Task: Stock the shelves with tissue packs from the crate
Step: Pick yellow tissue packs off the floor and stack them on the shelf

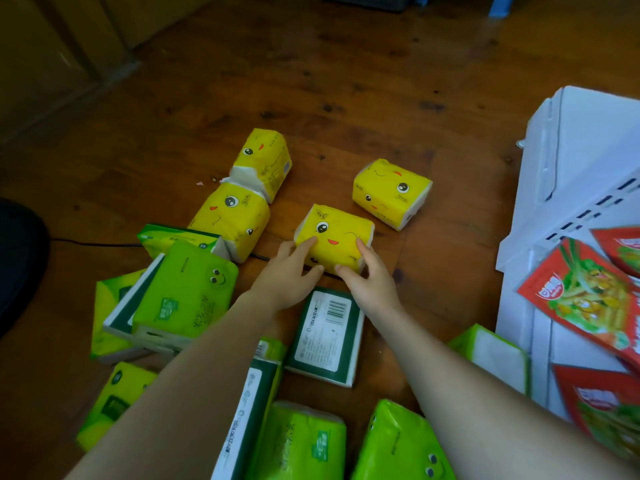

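Where the wooden floor meets the white shelf at right, green tissue packs lie scattered, other yellow packs sit beyond, and one yellow pack rests mid-floor, left hand and right hand fingers clamped on its near corners.
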